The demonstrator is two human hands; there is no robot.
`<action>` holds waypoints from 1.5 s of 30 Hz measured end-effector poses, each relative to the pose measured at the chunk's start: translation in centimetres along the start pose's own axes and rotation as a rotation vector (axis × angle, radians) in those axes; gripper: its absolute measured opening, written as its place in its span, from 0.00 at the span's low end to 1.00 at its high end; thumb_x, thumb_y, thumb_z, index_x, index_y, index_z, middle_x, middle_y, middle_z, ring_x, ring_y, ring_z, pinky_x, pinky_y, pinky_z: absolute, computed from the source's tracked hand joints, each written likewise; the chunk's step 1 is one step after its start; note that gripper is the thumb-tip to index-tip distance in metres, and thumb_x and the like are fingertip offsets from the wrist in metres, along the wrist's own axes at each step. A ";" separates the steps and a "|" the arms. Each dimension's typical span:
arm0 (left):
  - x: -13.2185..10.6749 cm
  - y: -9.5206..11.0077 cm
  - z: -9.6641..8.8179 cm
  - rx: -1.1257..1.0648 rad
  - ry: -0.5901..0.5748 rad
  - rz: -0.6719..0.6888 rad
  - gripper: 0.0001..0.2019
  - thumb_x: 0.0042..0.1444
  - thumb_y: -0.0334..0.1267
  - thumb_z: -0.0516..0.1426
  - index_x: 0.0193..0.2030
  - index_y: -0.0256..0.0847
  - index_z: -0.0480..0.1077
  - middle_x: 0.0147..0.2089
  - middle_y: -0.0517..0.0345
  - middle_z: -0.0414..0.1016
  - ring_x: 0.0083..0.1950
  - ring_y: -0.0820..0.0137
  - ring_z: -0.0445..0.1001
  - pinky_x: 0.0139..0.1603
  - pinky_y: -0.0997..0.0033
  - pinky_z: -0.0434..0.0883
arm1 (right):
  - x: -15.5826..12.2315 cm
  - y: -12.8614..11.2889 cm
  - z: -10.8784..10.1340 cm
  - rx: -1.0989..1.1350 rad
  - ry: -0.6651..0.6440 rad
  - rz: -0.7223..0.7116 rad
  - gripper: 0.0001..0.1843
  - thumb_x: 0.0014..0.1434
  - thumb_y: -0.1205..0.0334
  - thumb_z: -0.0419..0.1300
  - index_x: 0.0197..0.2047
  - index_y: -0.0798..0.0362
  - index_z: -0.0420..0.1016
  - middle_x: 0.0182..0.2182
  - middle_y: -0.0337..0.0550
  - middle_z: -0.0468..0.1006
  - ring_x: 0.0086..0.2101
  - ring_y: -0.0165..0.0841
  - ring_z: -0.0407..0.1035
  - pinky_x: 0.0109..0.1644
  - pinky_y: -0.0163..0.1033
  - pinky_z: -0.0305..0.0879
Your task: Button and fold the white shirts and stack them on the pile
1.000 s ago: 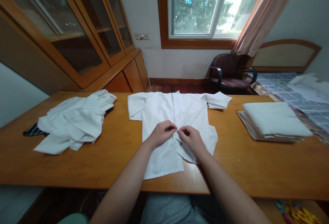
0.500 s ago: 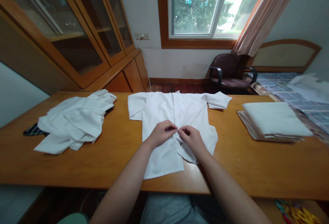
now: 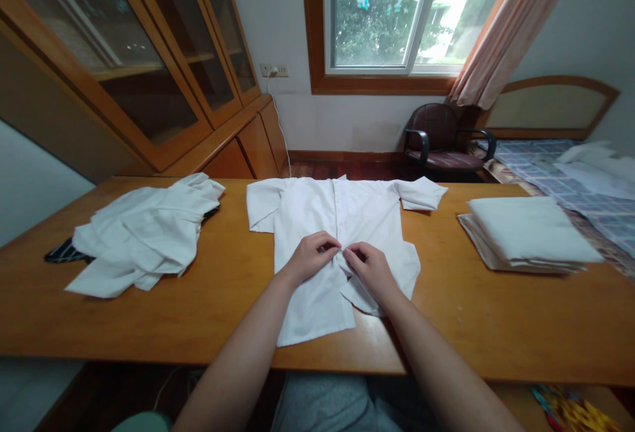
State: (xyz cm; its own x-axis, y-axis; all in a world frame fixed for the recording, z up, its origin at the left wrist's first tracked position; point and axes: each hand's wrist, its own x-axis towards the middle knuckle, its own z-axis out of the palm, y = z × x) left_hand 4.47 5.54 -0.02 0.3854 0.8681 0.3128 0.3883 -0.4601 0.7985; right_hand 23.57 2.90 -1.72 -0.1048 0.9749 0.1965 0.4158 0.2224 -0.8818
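A white short-sleeved shirt (image 3: 307, 214) lies spread front side up on the wooden table (image 3: 223, 313), collar end away from me. Its front placket runs down the middle, and below my hands the two front panels part. My left hand (image 3: 313, 257) pinches the placket edge between thumb and fingers. Close beside it, my right hand (image 3: 370, 265) pinches the other front edge, the fingertips of both hands almost meeting. Any button between them is too small to make out. The lower right panel is rumpled and folded outward.
A loose heap of white clothes (image 3: 149, 227) with a dark striped piece (image 3: 64, 251) under it lies on the left. Folded white cloths (image 3: 533, 230) are stacked on the right. Beyond the table stand a glass-door cabinet (image 3: 198, 114), an armchair (image 3: 441, 141) and a bed (image 3: 570, 174).
Hardly anything differs. My left fingertips have shifted very slightly left, away from the right ones; the shirt lies as before.
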 end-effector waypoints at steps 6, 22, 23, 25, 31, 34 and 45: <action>0.0 0.1 -0.1 -0.006 0.000 -0.007 0.05 0.60 0.36 0.58 0.37 0.41 0.76 0.37 0.56 0.78 0.39 0.69 0.75 0.39 0.71 0.69 | 0.0 0.3 0.1 0.034 -0.020 0.017 0.11 0.61 0.53 0.59 0.37 0.51 0.78 0.31 0.43 0.81 0.32 0.35 0.74 0.36 0.37 0.69; 0.1 -0.1 -0.1 -0.021 0.025 -0.026 0.04 0.59 0.35 0.59 0.37 0.41 0.76 0.37 0.57 0.78 0.39 0.69 0.75 0.40 0.71 0.70 | -0.4 -0.3 -0.3 -0.006 -0.017 -0.020 0.10 0.62 0.56 0.58 0.36 0.51 0.77 0.32 0.42 0.81 0.34 0.35 0.73 0.40 0.38 0.67; 0.1 0.0 -0.1 -0.025 0.027 -0.031 0.04 0.58 0.35 0.59 0.37 0.41 0.76 0.37 0.57 0.78 0.39 0.69 0.75 0.40 0.71 0.70 | -0.5 -0.4 -0.5 -0.006 -0.015 -0.020 0.10 0.62 0.56 0.57 0.36 0.51 0.77 0.33 0.42 0.81 0.34 0.35 0.73 0.41 0.38 0.67; 0.1 0.1 -0.2 -0.034 0.033 -0.041 0.04 0.58 0.35 0.59 0.37 0.40 0.76 0.37 0.56 0.78 0.39 0.69 0.75 0.40 0.71 0.70 | -0.5 -0.5 -1.2 -0.010 -0.011 -0.021 0.10 0.63 0.57 0.56 0.39 0.51 0.77 0.35 0.43 0.80 0.35 0.35 0.73 0.42 0.39 0.67; -0.1 -0.2 -0.4 -0.067 0.059 -0.089 0.04 0.58 0.36 0.60 0.37 0.41 0.76 0.37 0.56 0.78 0.40 0.68 0.76 0.39 0.72 0.71 | -0.3 0.4 -6.3 -0.231 0.009 -0.131 0.11 0.64 0.60 0.53 0.42 0.50 0.76 0.36 0.44 0.79 0.37 0.36 0.73 0.43 0.41 0.67; -0.2 -0.5 -0.3 -0.089 0.075 -0.102 0.05 0.58 0.37 0.60 0.37 0.41 0.76 0.37 0.56 0.78 0.39 0.69 0.76 0.39 0.72 0.71 | -1.0 2.1 -9.8 -0.370 -0.020 -0.163 0.10 0.61 0.64 0.54 0.42 0.49 0.76 0.38 0.45 0.78 0.39 0.38 0.73 0.45 0.43 0.68; -0.2 -1.1 -0.1 -0.151 0.141 -0.123 0.06 0.57 0.39 0.61 0.37 0.39 0.76 0.38 0.55 0.79 0.40 0.68 0.77 0.42 0.71 0.72 | -3.9 6.6 -14.2 -0.537 -0.115 -0.421 0.12 0.60 0.66 0.59 0.46 0.47 0.80 0.49 0.49 0.78 0.49 0.43 0.71 0.55 0.53 0.70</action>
State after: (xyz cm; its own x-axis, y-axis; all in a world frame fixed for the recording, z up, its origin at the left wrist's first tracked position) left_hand 3.89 5.90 -0.91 0.2185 0.9381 0.2687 0.2917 -0.3256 0.8994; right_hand 39.51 0.69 -2.23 -0.4382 0.8035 0.4030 0.7051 0.5853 -0.4002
